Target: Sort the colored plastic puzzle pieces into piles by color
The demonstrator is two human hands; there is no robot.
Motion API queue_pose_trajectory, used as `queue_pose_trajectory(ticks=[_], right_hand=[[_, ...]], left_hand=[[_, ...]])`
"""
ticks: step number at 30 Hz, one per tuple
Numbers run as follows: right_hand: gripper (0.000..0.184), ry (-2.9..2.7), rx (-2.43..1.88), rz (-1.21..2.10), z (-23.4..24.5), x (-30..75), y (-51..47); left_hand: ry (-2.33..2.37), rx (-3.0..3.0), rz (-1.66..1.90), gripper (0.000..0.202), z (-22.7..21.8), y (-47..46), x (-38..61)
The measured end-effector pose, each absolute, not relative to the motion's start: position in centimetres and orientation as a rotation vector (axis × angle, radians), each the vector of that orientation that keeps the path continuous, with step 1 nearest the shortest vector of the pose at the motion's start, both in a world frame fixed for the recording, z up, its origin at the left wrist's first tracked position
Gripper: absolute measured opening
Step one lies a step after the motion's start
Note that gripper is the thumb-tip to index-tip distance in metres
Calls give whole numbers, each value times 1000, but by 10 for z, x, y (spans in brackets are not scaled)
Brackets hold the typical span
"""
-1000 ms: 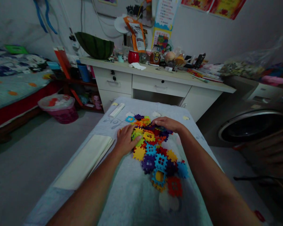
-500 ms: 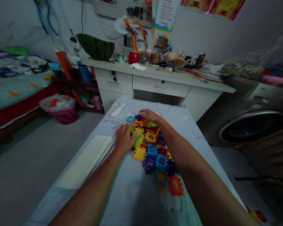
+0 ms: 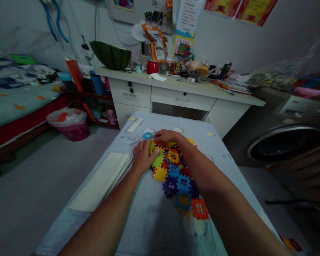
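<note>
A pile of colourful interlocking plastic building pieces lies on the cloth-covered table, among them a yellow square piece (image 3: 160,174), a purple window piece (image 3: 171,186) and an orange window piece (image 3: 200,208). My left hand (image 3: 142,156) rests against the pile's left side beside a lime-green piece (image 3: 158,161), thumb spread away from the fingers. At the far end, my right hand (image 3: 167,136) is bent down over the pieces with its fingers curled; what lies under them is hidden. Just beyond sits a light-blue ring-shaped piece (image 3: 147,135), apart from both hands.
A folded cream cloth (image 3: 102,181) lies along the table's left side, and a white remote-like object (image 3: 134,126) is farther back. Behind stands a white desk (image 3: 184,96) bearing a watermelon piece (image 3: 110,56) and jars. A washing machine (image 3: 290,124) is at right.
My right hand has come slightly nearer and lower, its fingers now curled over the pile's far end. The purple piece there is now covered. My left hand has barely moved.
</note>
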State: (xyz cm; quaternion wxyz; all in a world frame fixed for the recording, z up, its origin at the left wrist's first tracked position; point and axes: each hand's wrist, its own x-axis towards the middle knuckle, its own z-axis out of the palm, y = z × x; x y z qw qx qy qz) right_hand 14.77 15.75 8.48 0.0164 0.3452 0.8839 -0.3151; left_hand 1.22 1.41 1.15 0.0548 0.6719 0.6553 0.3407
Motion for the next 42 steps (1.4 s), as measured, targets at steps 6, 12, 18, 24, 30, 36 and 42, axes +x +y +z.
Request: queue_pose_trajectory(ticks=[6,12,18,24,30,36,42], right_hand=[[28,2891,984,-1659,116,199,122],[31,2843,1975,-1498,101,272,118],[35,2487,2538,-882,54,308,119],[36,2650,2236,-1204,51,298,103],[39,2749,2182,-1423,68,305,81],[51,2787,1987,-1049,81,341,36],[95,2835,1660,-823,74,375,-23]], left_hand=[[1913,2031,1001,57,13,12,12],[1889,2043,961,57,11,11,14],[1938,2059,944,54,17,8,16],[1922,2074,907,56,15,9,15],[1936,2083,885,53,15,9,15],[1973,2071,891,52,21,6,18],[1954,2086,898,55,23,5,20]])
